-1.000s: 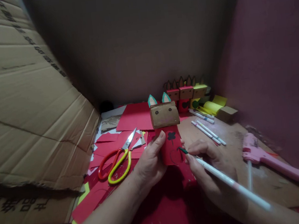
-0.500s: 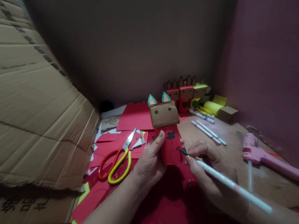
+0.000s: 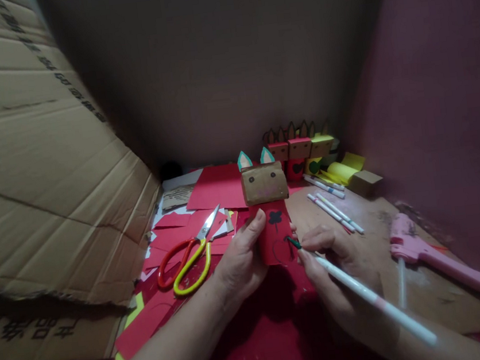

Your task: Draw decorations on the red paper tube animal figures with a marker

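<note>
Leaning in at the left, a creased cardboard sheet (image 3: 47, 161) is the largest thing here, followed by a red cloth (image 3: 258, 339) in front and a brown board (image 3: 436, 302) to the right. Red paper (image 3: 217, 188) overlaps at the back left. A pink glue gun (image 3: 444, 265) lies on the board, and scissors (image 3: 202, 242) with red and yellow handles rest on the paper. The left hand (image 3: 241, 263) is wrapped around the lower part of a cardboard figure (image 3: 266, 194), holding it upright at centre, while the right hand (image 3: 336, 267) has its fingers pinched on a white pen (image 3: 375, 301). Three similar figures (image 3: 299, 149) stand together behind, near spare pens (image 3: 330, 213); two show a dark filled shape (image 3: 314, 166) in front, so they look further along. On the held one, the ears (image 3: 244, 161) and eyes (image 3: 251, 180) are in place and the flower (image 3: 275, 217) is filled in. The round outline (image 3: 281, 250) below is largely unfilled, so colouring it seems to be what remains. The dark green tip (image 3: 294, 243) sits at its upper right edge; in this dim light I cannot tell whether it touches.
</note>
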A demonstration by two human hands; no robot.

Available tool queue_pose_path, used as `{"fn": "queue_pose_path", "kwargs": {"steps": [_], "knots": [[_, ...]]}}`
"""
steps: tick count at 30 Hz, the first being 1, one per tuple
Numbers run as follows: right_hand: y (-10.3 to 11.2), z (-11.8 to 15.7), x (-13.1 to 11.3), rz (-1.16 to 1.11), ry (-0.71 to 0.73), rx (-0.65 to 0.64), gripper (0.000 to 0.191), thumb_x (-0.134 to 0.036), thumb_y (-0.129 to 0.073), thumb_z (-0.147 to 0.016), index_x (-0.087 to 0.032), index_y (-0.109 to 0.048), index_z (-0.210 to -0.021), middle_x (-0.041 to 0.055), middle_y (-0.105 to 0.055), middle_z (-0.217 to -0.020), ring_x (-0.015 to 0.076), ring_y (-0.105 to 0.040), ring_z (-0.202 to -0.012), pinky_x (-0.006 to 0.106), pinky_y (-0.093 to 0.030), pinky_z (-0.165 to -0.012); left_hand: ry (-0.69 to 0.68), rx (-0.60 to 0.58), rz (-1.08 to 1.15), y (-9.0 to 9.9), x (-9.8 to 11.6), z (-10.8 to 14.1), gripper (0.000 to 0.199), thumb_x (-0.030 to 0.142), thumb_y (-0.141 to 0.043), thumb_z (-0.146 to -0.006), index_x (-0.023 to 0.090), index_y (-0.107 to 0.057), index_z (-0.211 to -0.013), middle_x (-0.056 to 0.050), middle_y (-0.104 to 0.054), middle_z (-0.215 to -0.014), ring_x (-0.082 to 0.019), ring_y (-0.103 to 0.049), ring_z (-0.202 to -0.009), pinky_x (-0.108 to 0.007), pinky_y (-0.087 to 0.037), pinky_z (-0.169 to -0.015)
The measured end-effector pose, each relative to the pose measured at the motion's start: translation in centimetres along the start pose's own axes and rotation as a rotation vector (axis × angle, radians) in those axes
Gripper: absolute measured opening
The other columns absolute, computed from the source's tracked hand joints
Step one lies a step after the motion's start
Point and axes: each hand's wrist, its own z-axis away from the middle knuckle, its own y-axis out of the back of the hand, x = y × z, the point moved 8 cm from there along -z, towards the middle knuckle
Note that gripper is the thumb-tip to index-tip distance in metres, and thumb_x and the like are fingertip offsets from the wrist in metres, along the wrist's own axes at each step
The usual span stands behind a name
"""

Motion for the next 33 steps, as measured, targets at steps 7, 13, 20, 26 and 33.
{"fn": "queue_pose_path", "kwargs": {"steps": [7, 13, 20, 26, 33], "knots": [[-0.7, 0.4, 0.1, -0.106, 0.023, -0.057, 0.017, -0.010, -0.056, -0.094, -0.025, -0.055, -0.101, 0.0007, -0.062, -0.094, 0.0146, -0.067, -0.088, 0.026, -0.055, -0.078, -0.009, -0.006, 0.001, -0.1, 0.1, 0.1, 0.053, 0.054, -0.093, -0.058, 0.013, -0.073, -0.086, -0.008, -0.077, -0.078, -0.025, -0.074, -0.079, -0.038, -0.059, -0.084], [0.2, -0.3, -0.4, 0.007, -0.022, 0.004, 0.013, -0.013, -0.058, -0.092, -0.026, -0.056, -0.094, -0.0010, -0.061, -0.084, 0.0135, -0.063, -0.074, 0.021, -0.048, -0.056, -0.018, -0.017, -0.012, 0.1, 0.1, 0.1, 0.049, 0.054, -0.088, -0.068, 0.012, -0.073, -0.089, -0.010, -0.077, -0.079, -0.027, -0.075, -0.081, -0.038, -0.060, -0.080], [-0.4, -0.1, -0.2, -0.076, 0.008, -0.037, 0.015, -0.011, -0.055, -0.093, -0.026, -0.055, -0.097, -0.0016, -0.060, -0.089, 0.0111, -0.061, -0.076, 0.021, -0.051, -0.069, -0.017, -0.020, 0.003, -0.3, 0.3, 0.2, 0.048, 0.051, -0.090, -0.064, 0.012, -0.073, -0.086, -0.008, -0.076, -0.075, -0.026, -0.075, -0.079, -0.038, -0.060, -0.082], [0.2, -0.3, 0.0, -0.014, -0.034, -0.001, 0.014, -0.013, -0.058, -0.093, -0.026, -0.056, -0.098, 0.0006, -0.060, -0.088, 0.0141, -0.064, -0.081, 0.020, -0.047, -0.055, -0.036, -0.002, 0.020, -0.1, 0.4, 0.1, 0.049, 0.050, -0.094, -0.060, 0.013, -0.074, -0.085, -0.008, -0.077, -0.074, -0.023, -0.073, -0.071, -0.034, -0.060, -0.072], [0.0, -0.4, -0.3, -0.024, -0.024, -0.022, 0.014, -0.012, -0.057, -0.093, -0.025, -0.055, -0.096, -0.0001, -0.059, -0.085, 0.0128, -0.062, -0.072, 0.020, -0.047, -0.052, -0.041, -0.015, 0.004, 0.0, 0.3, 0.1, 0.045, 0.051, -0.089, -0.068, 0.013, -0.073, -0.088, -0.008, -0.076, -0.077, -0.024, -0.074, -0.075, -0.036, -0.060, -0.075]]}}
